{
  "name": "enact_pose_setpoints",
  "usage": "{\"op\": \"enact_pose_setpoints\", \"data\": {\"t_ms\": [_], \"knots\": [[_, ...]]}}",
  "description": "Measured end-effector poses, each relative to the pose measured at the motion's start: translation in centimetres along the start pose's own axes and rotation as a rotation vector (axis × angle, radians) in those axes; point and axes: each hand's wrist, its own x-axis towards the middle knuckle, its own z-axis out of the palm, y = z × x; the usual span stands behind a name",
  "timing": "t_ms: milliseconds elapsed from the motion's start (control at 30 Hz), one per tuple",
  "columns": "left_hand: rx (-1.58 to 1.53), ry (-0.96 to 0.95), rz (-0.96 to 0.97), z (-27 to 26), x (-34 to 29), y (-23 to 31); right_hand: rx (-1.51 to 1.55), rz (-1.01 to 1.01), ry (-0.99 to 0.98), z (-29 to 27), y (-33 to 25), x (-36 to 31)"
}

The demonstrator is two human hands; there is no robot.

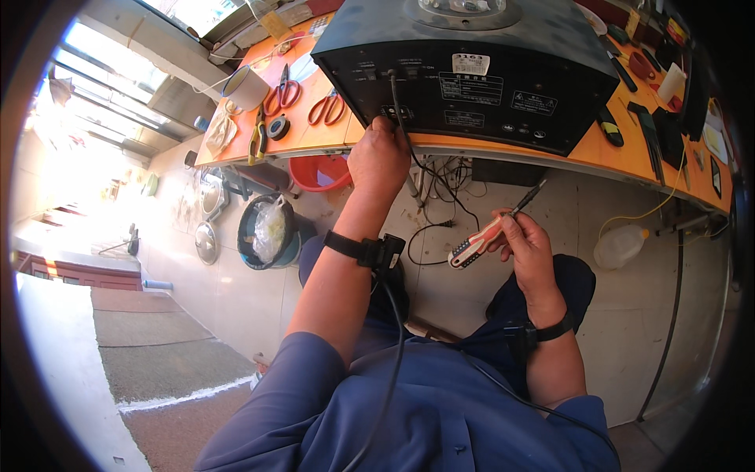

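Observation:
A large black metal-cased appliance (543, 67) stands on the orange table, its labelled panel facing me. My left hand (380, 160) is closed against the panel's lower left corner, beside the black cord (399, 98) plugged in above. What its fingers pinch, if anything, is hidden. Lower and to the right, my right hand (522, 245) holds a screwdriver (476, 242) with a red and white handle. Its dark shaft points up and to the right, apart from the appliance.
Red-handled scissors (326, 108), pliers (258, 135), black tape (278, 127) and a white mug (245, 88) lie or stand left on the table (314, 140). More tools lie right. Below are a red basin (318, 175), a bucket (255, 256), loose cables (448, 189) and a plastic jug (621, 247).

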Motion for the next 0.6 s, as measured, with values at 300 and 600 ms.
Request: {"op": "enact_pose_setpoints", "data": {"t_ms": [300,600], "knots": [[0.002,-0.018,0.011,0.00,0.33,-0.30,-0.019,0.021,0.008,0.07,0.28,0.25],[-0.066,0.026,0.030,0.20,0.06,-0.27,-0.033,0.022,0.006,0.23,0.40,0.42]]}}
